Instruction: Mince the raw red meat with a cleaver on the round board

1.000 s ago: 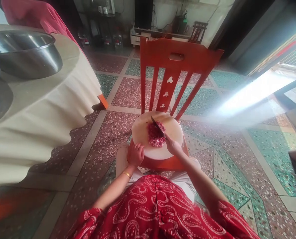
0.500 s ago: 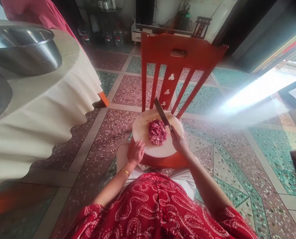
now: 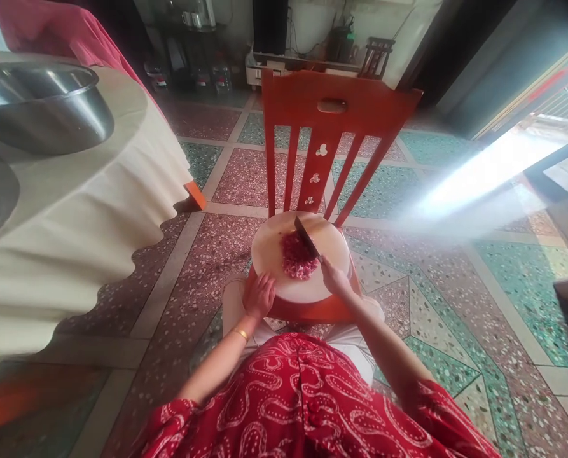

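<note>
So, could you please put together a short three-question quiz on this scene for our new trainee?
1. True or false: the knife blade is down on the minced meat.
2. Which hand grips the knife? A) left hand B) right hand
3. Fill in: the round chopping board rests on the seat of a red ____.

Key
1. True.
2. B: the right hand holds the handle, while the left hand rests on the board's near edge.
3. chair.
</note>
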Motion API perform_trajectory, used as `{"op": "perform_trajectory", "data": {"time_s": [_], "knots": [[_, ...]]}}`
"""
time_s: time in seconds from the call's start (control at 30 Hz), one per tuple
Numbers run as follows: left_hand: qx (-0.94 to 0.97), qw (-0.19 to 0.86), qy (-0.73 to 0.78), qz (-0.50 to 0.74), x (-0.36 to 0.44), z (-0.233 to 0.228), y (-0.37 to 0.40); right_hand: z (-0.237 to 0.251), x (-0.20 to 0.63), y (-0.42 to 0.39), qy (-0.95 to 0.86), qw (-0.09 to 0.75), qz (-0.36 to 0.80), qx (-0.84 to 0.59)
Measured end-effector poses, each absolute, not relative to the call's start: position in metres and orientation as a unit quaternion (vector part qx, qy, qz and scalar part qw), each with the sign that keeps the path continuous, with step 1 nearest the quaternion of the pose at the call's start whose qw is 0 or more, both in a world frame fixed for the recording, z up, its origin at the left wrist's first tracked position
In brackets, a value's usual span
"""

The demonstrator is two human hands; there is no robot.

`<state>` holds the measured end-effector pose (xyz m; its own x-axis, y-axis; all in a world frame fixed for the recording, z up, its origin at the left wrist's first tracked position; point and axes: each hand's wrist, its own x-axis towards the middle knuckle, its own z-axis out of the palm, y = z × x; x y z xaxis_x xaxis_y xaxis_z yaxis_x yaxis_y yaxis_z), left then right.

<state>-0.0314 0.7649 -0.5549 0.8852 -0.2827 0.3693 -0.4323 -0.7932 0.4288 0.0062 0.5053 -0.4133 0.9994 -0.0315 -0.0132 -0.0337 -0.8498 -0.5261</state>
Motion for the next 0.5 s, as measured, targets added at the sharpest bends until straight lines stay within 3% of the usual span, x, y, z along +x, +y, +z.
{"op": "perform_trajectory", "data": {"time_s": [0.5], "knots": [[0.935, 0.256, -0.197, 0.147, -0.031, -0.554, 0.763, -0.412, 0.004, 0.484, 0.033, 0.294, -0.016, -0.955]]}}
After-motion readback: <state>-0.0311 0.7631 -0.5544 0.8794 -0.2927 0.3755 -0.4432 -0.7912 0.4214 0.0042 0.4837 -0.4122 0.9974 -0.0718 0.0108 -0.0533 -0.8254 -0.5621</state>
